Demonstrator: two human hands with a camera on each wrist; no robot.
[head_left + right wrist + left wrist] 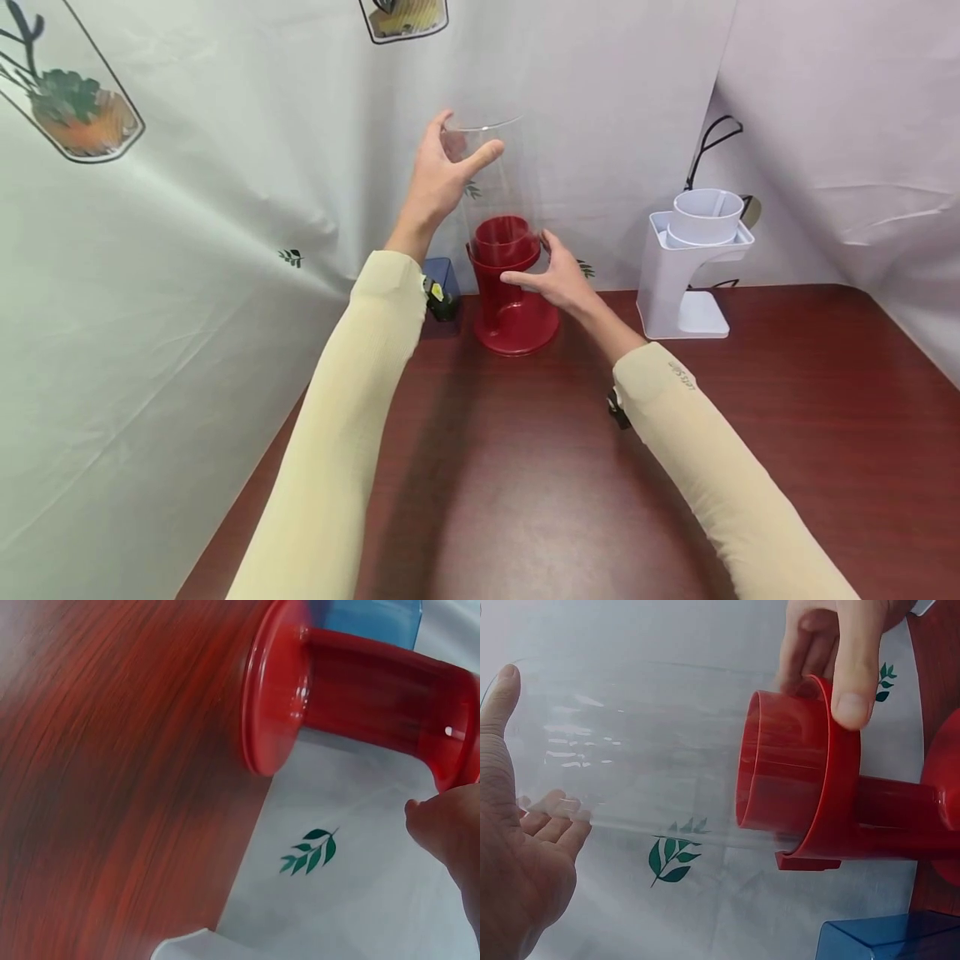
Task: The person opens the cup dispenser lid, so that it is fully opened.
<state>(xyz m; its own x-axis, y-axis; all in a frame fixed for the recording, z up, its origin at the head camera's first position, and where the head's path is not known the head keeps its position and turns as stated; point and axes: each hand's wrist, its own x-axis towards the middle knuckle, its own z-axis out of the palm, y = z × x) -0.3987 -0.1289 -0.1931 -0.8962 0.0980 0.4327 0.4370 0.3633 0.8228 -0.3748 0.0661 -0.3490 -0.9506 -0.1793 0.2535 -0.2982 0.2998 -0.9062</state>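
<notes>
The person across the tabletop (525, 467) has both arms stretched forward to a tall, clear, see-through cylinder (498, 183) that stands roughly upright over a glossy red plastic stand (517, 333). The left hand (438, 171) is up at the cylinder's top end, its grip spread wide around the wall, thumb on one side near the rim and fingers on the other. So the cylinder sits between thumb and fingers, most of its length running down below that grip.

Lower down, the right hand (558, 275) grips the stand's red upper ring (836, 772) from the right, thumb over the near side and fingers bent behind. The cylinder's bottom end is just beside this lower grip: it surrounds the short red cup (780, 772) within the ring, though I can't tell whether its edge is fully seated. The stand's round base rests on the dark reddish wood-grain surface.

Just left of the stand, partly behind the pale yellow left sleeve (330, 417), is a translucent blue box (442, 273). Well to the right stands a white plastic holder (660, 287) carrying a round white cup (705, 217). Pale cloth (600, 100) printed with green leaves hangs behind everything.
</notes>
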